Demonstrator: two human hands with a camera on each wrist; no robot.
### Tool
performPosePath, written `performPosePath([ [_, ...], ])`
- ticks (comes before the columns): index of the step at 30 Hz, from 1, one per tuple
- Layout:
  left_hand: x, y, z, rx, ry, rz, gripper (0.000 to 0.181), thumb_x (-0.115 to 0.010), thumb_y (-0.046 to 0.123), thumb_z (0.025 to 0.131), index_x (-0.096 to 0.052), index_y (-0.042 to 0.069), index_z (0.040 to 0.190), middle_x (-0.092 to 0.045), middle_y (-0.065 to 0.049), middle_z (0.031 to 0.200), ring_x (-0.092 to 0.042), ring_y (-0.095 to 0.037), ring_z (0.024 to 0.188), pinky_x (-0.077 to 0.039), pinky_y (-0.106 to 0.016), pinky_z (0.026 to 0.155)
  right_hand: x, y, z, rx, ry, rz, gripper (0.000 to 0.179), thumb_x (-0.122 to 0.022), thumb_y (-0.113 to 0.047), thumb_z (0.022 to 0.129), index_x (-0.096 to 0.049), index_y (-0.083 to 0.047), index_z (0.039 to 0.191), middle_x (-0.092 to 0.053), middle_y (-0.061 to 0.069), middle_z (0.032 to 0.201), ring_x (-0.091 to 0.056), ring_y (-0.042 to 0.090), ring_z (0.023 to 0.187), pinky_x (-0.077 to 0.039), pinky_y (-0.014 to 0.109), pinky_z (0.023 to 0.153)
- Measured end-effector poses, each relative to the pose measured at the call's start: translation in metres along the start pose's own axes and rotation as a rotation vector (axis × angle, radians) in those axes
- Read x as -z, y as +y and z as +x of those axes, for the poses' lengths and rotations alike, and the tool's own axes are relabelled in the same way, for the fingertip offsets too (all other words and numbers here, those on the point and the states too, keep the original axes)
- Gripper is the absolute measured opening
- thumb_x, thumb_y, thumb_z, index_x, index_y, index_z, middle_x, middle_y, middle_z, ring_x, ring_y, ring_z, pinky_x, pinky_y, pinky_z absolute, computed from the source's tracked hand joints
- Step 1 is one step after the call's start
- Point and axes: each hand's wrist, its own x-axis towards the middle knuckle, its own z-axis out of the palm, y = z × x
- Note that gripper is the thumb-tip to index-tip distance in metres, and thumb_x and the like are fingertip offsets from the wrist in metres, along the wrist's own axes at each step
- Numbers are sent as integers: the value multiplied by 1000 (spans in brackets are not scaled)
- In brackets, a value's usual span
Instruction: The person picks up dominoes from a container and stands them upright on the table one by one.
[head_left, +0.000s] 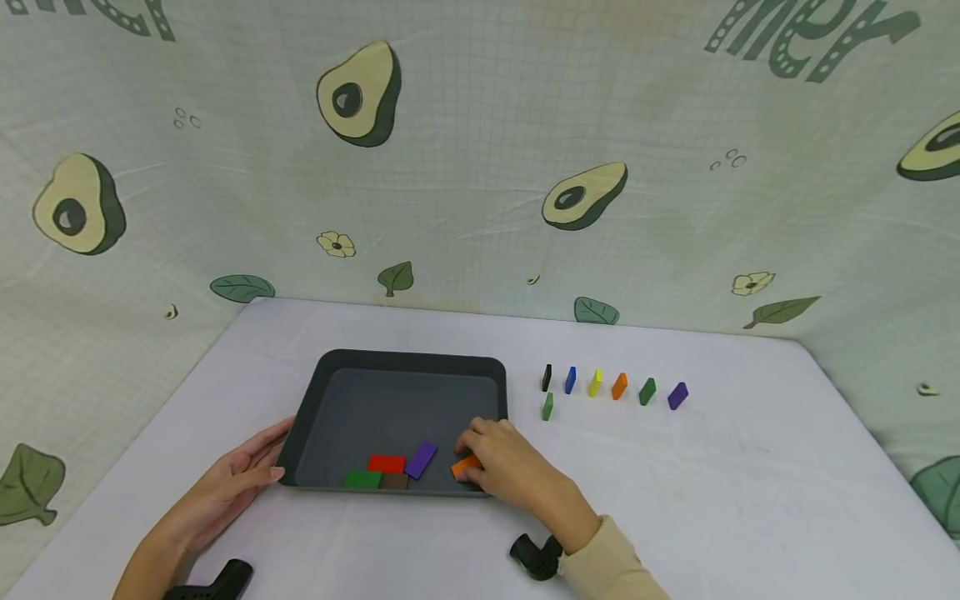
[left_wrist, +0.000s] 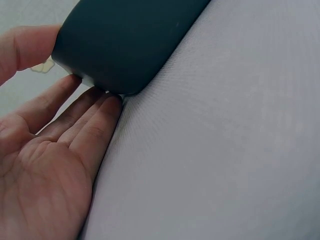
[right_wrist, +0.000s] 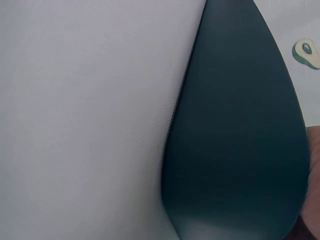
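Observation:
A dark grey baking tray (head_left: 412, 362) lies on the white table. At its front left corner my left hand (head_left: 228, 492) holds the tray, thumb at the rim and fingertips against the outer side wall (left_wrist: 112, 50). My right hand (head_left: 513, 467) reaches over the right wall and pinches an orange block (head_left: 462, 467) low inside the tray. Left of that block, a purple block (head_left: 422, 460) lies tilted beside a red block (head_left: 387, 464). Along the front wall lie a green block (head_left: 363, 480) and a brown block (head_left: 394, 482). In the right wrist view, the tray wall hides the fingers.
To the tray's right, several blocks stand upright in a row, from a black block (head_left: 547, 377) to a dark purple block (head_left: 678, 396). A light green block (head_left: 547, 407) stands in front of the black one. An avocado-print cloth (head_left: 465, 125) hangs behind the table.

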Motion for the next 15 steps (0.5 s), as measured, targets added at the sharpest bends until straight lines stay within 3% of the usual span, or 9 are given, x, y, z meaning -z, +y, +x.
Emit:
performPosePath([
  [6, 0, 0, 0, -3, -2, -2, 61, -36, -6, 95, -6, -3, 147, -32, 24, 141, -31, 16, 127, -33, -7, 97, 0, -1, 1, 4, 3, -31, 18, -69, -27, 84, -68, -12, 94, -63, -4, 89, -56, 8, 78, -34, 19, 67],
  [15, 0, 0, 0, -10, -5, -8, 61, -37, -6, 95, -6, -2, 148, -32, 24, 142, -31, 16, 128, -33, -7, 97, 0, -2, 2, -1, -11, -57, 23, -73, -30, 79, -67, -13, 94, -65, -5, 88, -53, 5, 73, -33, 19, 66],
])
